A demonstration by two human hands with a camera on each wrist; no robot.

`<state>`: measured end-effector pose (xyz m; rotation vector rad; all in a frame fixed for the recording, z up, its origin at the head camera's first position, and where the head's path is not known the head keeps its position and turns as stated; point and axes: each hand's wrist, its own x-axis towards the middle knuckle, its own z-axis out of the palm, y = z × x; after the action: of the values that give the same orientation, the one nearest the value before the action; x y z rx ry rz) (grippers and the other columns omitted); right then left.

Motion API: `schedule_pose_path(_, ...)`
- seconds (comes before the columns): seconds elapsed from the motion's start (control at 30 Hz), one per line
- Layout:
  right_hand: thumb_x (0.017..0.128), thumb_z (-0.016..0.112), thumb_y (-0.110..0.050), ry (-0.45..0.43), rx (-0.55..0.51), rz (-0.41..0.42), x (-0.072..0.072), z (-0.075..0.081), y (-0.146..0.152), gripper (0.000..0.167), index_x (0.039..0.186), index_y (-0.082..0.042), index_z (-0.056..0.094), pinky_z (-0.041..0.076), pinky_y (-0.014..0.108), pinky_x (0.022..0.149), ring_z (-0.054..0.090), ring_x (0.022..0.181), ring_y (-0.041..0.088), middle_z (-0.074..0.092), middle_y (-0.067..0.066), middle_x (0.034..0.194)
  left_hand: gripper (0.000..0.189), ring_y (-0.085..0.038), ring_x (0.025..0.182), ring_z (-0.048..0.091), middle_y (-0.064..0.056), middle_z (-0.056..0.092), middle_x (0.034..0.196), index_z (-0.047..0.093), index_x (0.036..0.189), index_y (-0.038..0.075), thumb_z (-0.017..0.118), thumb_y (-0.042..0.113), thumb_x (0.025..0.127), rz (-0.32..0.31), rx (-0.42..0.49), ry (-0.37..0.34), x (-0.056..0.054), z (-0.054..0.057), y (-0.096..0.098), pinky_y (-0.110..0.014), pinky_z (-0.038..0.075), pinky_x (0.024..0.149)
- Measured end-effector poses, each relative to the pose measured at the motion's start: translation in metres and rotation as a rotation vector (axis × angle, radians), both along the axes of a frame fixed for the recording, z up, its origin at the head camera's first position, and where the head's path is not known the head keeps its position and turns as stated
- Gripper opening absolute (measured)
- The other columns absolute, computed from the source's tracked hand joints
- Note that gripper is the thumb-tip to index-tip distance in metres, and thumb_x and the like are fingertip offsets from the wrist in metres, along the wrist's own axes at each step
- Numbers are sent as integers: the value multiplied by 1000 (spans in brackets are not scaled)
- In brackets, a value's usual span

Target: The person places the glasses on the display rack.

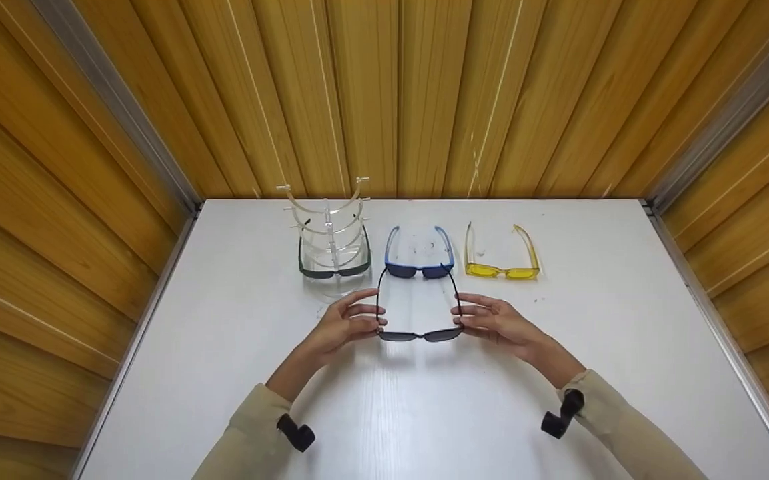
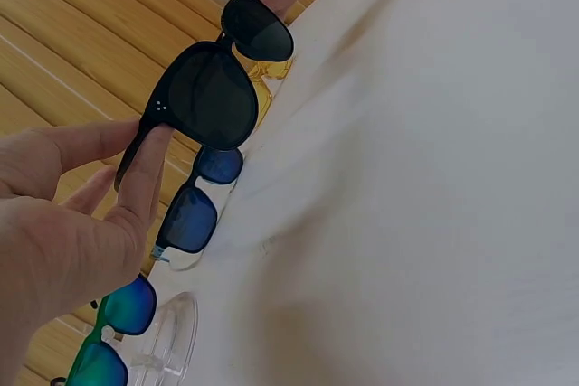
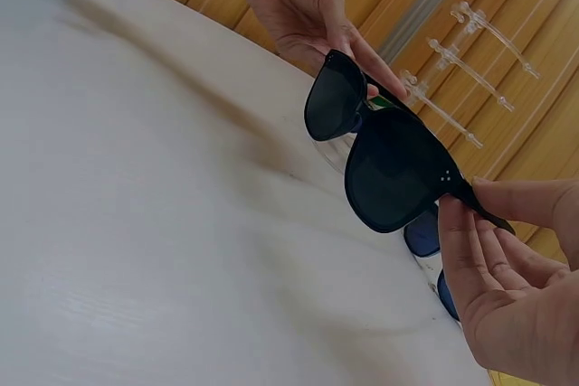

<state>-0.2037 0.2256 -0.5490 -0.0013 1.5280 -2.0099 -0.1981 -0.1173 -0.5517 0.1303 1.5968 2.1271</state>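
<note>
A pair of black sunglasses (image 1: 419, 336) is held level above the white table, lenses towards me and temples unfolded away from me. The left hand (image 1: 344, 325) pinches the left temple near its hinge, thumb on one side and fingers on the other. At the right temple, the right hand (image 1: 501, 325) grips in the same way. Three small dots mark the frame corner in the left wrist view, where the dark lenses (image 2: 213, 101) show large. Just beyond the held pair lie blue sunglasses (image 1: 417, 271) with unfolded temples, overlapped by its temple tips in the head view.
Back left stands a clear display rack (image 1: 331, 230) with several curved tiers; green-framed sunglasses (image 1: 335, 273) sit low on it. Yellow sunglasses (image 1: 501, 272) lie on the table (image 1: 624, 333) to the right of the blue pair. Wood-patterned walls (image 1: 397, 100) enclose the back and sides.
</note>
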Motion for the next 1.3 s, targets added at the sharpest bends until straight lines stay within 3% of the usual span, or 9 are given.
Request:
schedule_pose_path(0.17, 96, 64, 3, -25, -14, -35, -5, 1, -11, 70, 157, 6, 29, 59, 25, 96, 73, 106, 10, 75, 1, 115, 66, -14, 98, 74, -10, 69, 116, 42, 152, 0, 65, -10, 91, 21, -16, 9, -2, 4, -7, -32, 63, 88)
schedule_pose_path(0.33, 95, 66, 3, -43, -15, -44, -8, 4, -22, 68, 155, 5, 34, 60, 26, 96, 74, 104, 11, 76, 5, 116, 69, -15, 99, 73, -16, 68, 122, 37, 154, -2, 65, -9, 91, 27, -26, 10, 0, 5, -18, -31, 63, 90)
schedule_pose_path(0.57, 95, 67, 2, -37, -3, -24, -10, 7, -34, 72, 156, 8, 30, 60, 28, 96, 74, 103, 11, 75, 5, 117, 66, -16, 101, 73, -13, 68, 121, 42, 152, 1, 66, -8, 91, 17, -40, 18, 4, 3, -33, -32, 62, 91)
schedule_pose_path(0.97, 93, 69, 2, -30, 13, -27, -14, 12, -43, 67, 153, 6, 38, 60, 29, 96, 74, 103, 12, 74, 8, 120, 66, -18, 104, 73, -13, 68, 125, 43, 151, 3, 68, -5, 91, 27, -68, 30, 3, 2, -43, -35, 62, 92)
schedule_pose_path(1.13, 94, 67, 3, -25, -4, -21, -14, 14, -49, 64, 151, 7, 38, 60, 29, 97, 74, 102, 12, 76, 6, 115, 67, -17, 104, 73, -8, 70, 122, 41, 152, 3, 68, -5, 91, 38, -75, 17, 3, 2, -49, -35, 63, 91)
schedule_pose_path(1.3, 95, 66, 4, -31, -22, -22, -15, 15, -53, 63, 151, 8, 38, 59, 29, 98, 74, 102, 12, 76, 4, 111, 67, -17, 105, 73, -11, 69, 124, 42, 152, 4, 69, -4, 91, 43, -82, 22, 4, 3, -53, -34, 63, 91)
